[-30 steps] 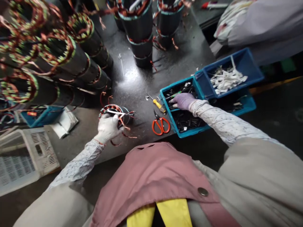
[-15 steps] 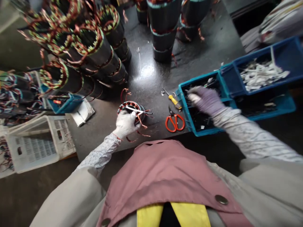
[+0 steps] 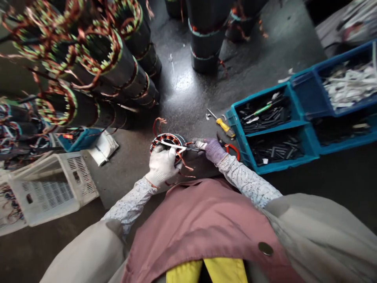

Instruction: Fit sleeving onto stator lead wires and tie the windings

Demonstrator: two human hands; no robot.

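In a white glove, my left hand (image 3: 162, 165) is closed around a motor stator (image 3: 180, 138) on the table's near edge. Copper leads stick out of the stator, and a white sleeve (image 3: 169, 145) lies across its top. My right hand (image 3: 213, 150), gloved in purple, has its fingers pinched together at the leads on the stator's right side. A thin dark piece shows at those fingertips; what exactly they grip cannot be made out. Just behind the right hand lie red-handled scissors (image 3: 235, 150), partly covered by it. A yellow-handled screwdriver (image 3: 225, 126) rests farther back.
Blue bins (image 3: 235, 129) on the right hold black sleeves (image 3: 278, 151) and white pieces (image 3: 350, 88). Stacked stators (image 3: 123, 78) crowd the back left, and another stack (image 3: 206, 43) stands at the back. A white crate (image 3: 53, 188) sits at left.
My right hand has come out of the bin of black pieces and moved left to the stator's leads. My left hand still holds the stator. The camera view has shifted slightly.
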